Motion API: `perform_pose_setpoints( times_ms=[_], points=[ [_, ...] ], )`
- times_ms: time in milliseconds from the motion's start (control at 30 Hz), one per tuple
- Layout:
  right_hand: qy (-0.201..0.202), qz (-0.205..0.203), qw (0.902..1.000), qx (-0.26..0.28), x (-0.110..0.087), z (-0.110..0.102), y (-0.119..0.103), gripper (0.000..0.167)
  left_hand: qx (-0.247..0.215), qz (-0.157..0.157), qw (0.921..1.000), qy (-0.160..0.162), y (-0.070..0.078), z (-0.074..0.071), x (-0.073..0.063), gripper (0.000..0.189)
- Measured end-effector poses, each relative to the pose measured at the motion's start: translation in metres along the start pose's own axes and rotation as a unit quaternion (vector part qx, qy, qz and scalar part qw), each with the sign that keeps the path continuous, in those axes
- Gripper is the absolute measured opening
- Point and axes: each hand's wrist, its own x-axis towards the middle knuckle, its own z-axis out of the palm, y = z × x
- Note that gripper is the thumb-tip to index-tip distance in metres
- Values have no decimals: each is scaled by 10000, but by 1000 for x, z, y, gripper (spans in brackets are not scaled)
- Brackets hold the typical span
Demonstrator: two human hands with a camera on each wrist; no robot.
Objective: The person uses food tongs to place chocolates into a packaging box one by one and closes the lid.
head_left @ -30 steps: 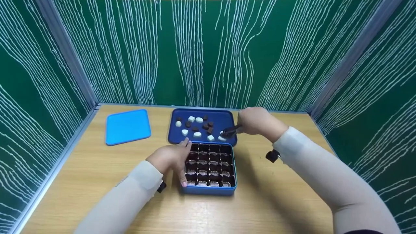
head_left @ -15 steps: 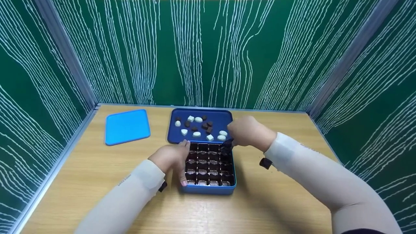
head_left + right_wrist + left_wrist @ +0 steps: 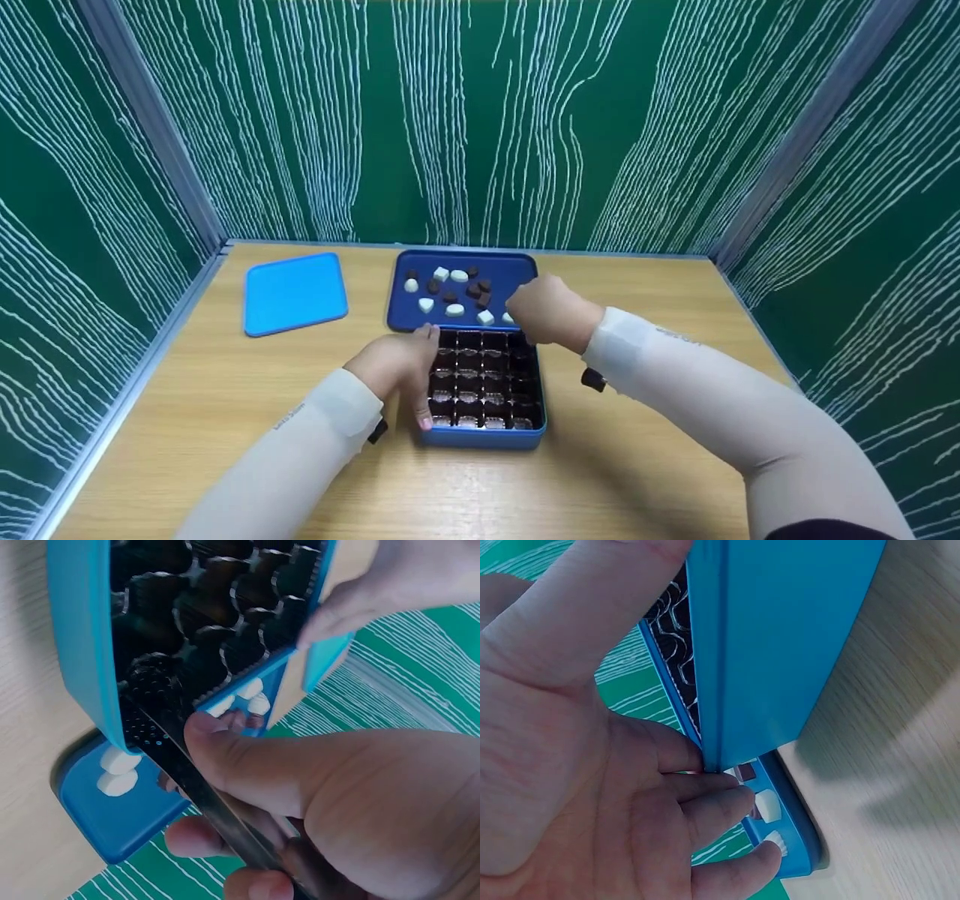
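My right hand (image 3: 551, 309) holds black tongs (image 3: 191, 776) with perforated tips, seen in the right wrist view. Their tips reach down into a corner compartment of the blue box (image 3: 484, 439); I cannot tell whether anything is between them. In the head view, that hand covers the tongs and the box's far right corner. A dark brown divided insert (image 3: 481, 379) fills the box. Along the box's left side, my left hand (image 3: 397, 367) spreads with nearly straight fingers, thumb at the near corner and fingertips at the far one.
Behind the box lies a dark blue tray (image 3: 510, 266) with several white chocolates (image 3: 454, 309) and brown chocolates (image 3: 484, 300) scattered on it. A bright blue lid (image 3: 296, 294) lies at the back left of the wooden table (image 3: 637, 420). Green patterned panels (image 3: 465, 135) enclose the back and sides.
My right hand has moved left and toward me, bringing the tongs from the tray's right side to the box's far right corner. My left hand has stayed at the box.
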Motion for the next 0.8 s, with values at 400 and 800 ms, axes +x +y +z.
perform_pose_setpoints(
  times_ms=[400, 800],
  points=[
    [-233, 248, 9989, 307, -15, -28, 10, 58, 138, -97, 9998, 54, 0, 0, 1, 173],
    [248, 194, 9978, 589, -20, -19, 22, 51, 452, -56, 9989, 118, 3, 1, 0, 170]
  ],
)
